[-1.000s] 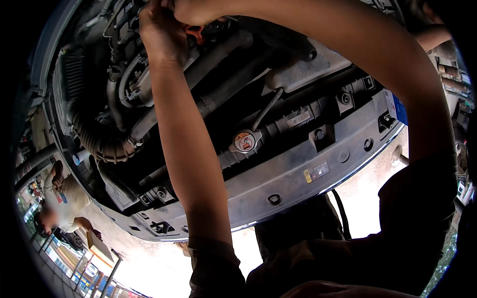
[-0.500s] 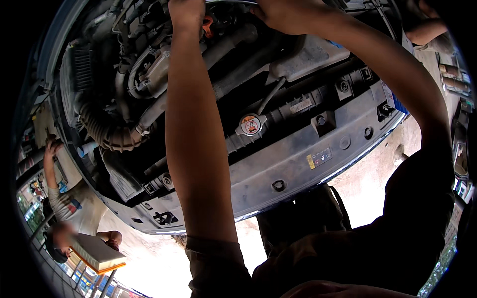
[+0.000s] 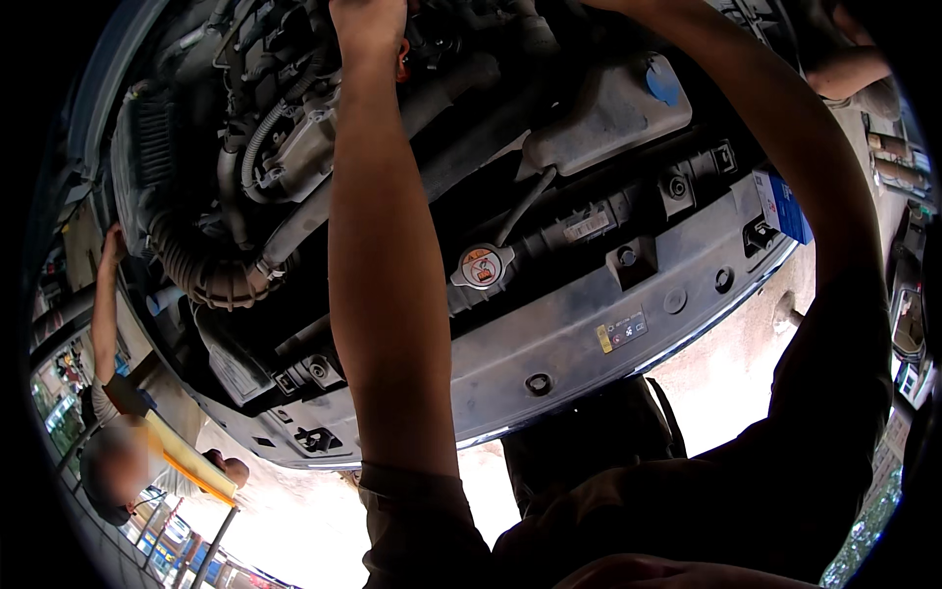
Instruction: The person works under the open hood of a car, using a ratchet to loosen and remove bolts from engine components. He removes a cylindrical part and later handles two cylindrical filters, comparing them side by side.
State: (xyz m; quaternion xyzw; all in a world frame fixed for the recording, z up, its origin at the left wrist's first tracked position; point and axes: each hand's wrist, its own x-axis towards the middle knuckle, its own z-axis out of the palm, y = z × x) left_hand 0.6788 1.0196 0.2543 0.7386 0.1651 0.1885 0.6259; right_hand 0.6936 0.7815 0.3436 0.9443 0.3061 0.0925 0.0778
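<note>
Here — left hand point(image 3: 370, 27) over engine point(image 3: 308, 142)

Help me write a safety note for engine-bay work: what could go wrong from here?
1. The blue box is at the right end of the front panel, close to the right arm; an elbow swing might knock it off.
2. The left hand is bare, close to the orange part in the crowded bay; it could get scraped, or burned if something is hot, which the picture can't show.
</note>
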